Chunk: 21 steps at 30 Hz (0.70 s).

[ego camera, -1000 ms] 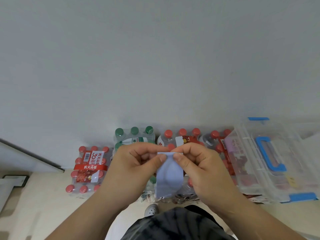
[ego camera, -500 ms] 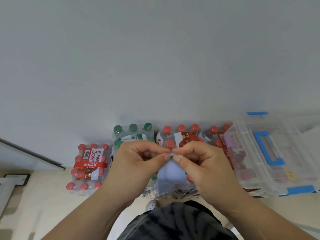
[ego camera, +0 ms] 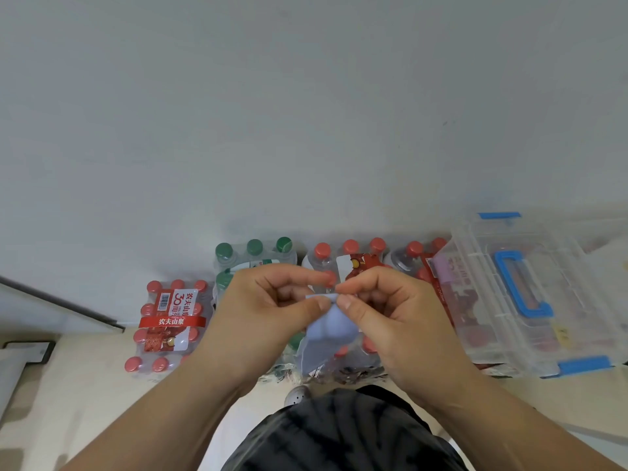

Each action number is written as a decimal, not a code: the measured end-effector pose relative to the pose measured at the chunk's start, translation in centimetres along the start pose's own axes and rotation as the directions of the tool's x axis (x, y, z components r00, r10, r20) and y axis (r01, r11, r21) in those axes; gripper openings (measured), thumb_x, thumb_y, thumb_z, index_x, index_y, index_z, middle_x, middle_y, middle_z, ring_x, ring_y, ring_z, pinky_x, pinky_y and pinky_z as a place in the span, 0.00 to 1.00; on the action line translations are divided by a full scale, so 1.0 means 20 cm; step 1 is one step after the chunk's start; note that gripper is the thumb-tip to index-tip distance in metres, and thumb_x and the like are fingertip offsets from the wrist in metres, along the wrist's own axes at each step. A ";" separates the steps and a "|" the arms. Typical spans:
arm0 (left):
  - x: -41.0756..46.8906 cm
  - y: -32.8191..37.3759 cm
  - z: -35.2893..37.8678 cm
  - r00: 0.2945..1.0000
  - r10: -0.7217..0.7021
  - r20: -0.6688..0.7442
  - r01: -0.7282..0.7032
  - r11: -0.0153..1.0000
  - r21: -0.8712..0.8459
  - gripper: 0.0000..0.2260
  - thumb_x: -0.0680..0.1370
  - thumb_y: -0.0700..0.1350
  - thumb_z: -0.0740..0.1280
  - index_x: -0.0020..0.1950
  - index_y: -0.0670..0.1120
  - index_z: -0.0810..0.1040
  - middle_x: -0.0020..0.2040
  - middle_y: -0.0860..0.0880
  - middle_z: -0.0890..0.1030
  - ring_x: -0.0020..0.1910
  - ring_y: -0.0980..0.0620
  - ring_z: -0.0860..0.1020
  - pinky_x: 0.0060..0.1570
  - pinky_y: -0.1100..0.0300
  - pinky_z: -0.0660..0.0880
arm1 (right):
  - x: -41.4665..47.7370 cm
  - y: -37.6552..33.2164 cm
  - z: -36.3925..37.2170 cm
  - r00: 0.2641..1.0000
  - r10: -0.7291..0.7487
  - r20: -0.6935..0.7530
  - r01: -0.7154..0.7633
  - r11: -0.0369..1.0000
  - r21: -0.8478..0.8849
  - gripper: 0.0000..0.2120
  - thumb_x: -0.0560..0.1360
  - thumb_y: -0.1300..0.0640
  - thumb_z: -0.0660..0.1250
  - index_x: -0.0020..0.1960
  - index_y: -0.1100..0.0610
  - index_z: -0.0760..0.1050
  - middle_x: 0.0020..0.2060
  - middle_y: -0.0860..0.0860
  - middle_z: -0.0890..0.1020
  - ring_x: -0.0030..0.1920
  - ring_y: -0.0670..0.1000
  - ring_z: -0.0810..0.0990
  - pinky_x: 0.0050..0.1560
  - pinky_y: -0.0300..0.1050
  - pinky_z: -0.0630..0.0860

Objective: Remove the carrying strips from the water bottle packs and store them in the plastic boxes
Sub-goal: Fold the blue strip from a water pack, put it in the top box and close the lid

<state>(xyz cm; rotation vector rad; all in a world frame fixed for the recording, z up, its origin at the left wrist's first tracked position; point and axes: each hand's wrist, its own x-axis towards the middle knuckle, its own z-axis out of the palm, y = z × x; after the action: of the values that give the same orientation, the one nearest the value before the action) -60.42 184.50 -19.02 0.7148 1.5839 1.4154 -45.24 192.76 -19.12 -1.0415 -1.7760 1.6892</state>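
A pale blue carrying strip [ego camera: 331, 329] hangs crumpled between my two hands at the centre of the head view. My left hand [ego camera: 268, 311] and my right hand [ego camera: 384, 311] both pinch its top edge with thumb and forefinger, fingertips almost touching. Below and behind them, shrink-wrapped water bottle packs stand along the wall: a red-capped pack [ego camera: 170, 324] with a red strip across it at the left, a green-capped pack [ego camera: 253, 256], and red-capped packs [ego camera: 350, 256]. At the right stands a clear plastic box [ego camera: 530, 300] with a blue handle and blue clips, its lid down.
A plain grey wall [ego camera: 306, 113] fills the upper view. The floor [ego camera: 78, 402] is pale beige. A dark rail [ego camera: 61, 304] slants in at the left. My dark shorts [ego camera: 339, 433] and a light shoe [ego camera: 297, 396] show at the bottom.
The strip hung flat and long one second ago; now it is bunched and folded up between my fingers. Both hands have drawn slightly closer together at its top edge.
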 end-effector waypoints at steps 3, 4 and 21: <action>0.01 -0.01 0.01 1.000 0.003 -0.005 -0.002 0.999 0.043 0.08 0.71 0.33 0.74 0.39 0.46 0.87 0.38 0.41 0.85 0.43 0.35 0.83 0.47 0.40 0.82 | 0.01 0.02 0.00 1.000 -0.022 0.001 0.022 0.999 -0.046 0.07 0.76 0.65 0.72 0.44 0.54 0.83 0.33 0.47 0.83 0.31 0.41 0.78 0.32 0.31 0.73; 0.01 -0.01 0.02 1.000 0.014 -0.013 -0.013 0.999 0.045 0.08 0.71 0.33 0.74 0.39 0.45 0.87 0.37 0.41 0.85 0.43 0.35 0.82 0.46 0.41 0.81 | 0.01 0.02 0.00 1.000 -0.019 0.000 0.019 0.999 -0.047 0.07 0.76 0.65 0.72 0.44 0.54 0.83 0.32 0.46 0.82 0.31 0.42 0.77 0.32 0.31 0.72; 0.07 -0.02 0.01 0.984 0.174 0.030 -0.177 0.973 0.148 0.08 0.72 0.34 0.75 0.40 0.48 0.87 0.34 0.45 0.84 0.32 0.46 0.78 0.34 0.55 0.76 | 0.05 0.05 0.00 0.999 -0.032 -0.025 0.032 0.999 0.011 0.12 0.78 0.65 0.69 0.45 0.47 0.82 0.42 0.53 0.86 0.46 0.56 0.86 0.48 0.47 0.83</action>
<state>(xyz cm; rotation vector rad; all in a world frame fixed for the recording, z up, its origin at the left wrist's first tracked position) -60.82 185.73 -19.66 0.9747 1.6596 1.4215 -45.71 193.56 -20.28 -1.0188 -1.7563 1.6589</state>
